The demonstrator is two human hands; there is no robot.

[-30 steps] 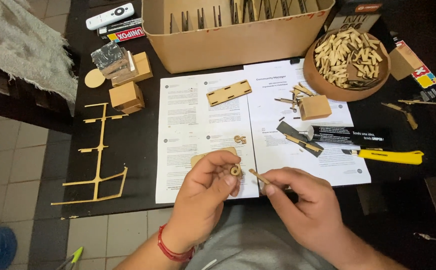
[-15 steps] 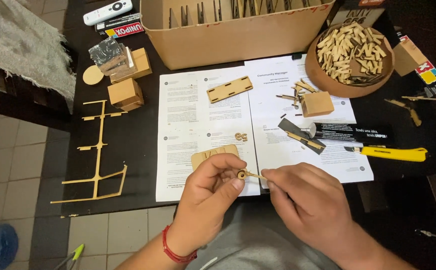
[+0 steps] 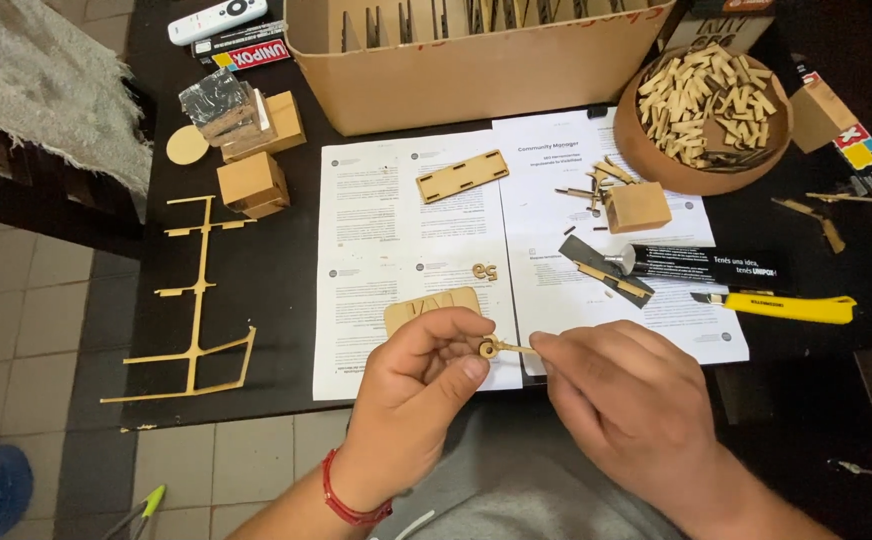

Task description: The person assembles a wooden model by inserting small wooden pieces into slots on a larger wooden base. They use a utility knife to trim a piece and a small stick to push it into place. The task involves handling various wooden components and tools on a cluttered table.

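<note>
Hands at work over a black table [image 3: 286, 270], seen from above. Left hand [image 3: 426, 385] pinches a small wooden ring [image 3: 487, 349] between thumb and forefinger; right hand [image 3: 621, 395] grips the end of a thin wooden stick [image 3: 518, 349] whose tip meets the ring (whether it sits inside the hole cannot be told). Both pieces are held just above the near edge of the printed sheets [image 3: 386, 240] that cover the middle of the table. Directly beyond the left hand lies a flat rounded wooden plate [image 3: 426, 305], partly hidden by the fingers. To the right, on the sheets, a black glue tube [image 3: 701, 265] lies beside a yellow utility knife [image 3: 781, 306]. Farther back stand a brown bowl [image 3: 646, 155] filled with small wooden pieces and a large cardboard box [image 3: 476, 75]. At the left of the table lies a thin wooden frame [image 3: 196, 300], with small wooden blocks [image 3: 253, 185] behind it.
</note>
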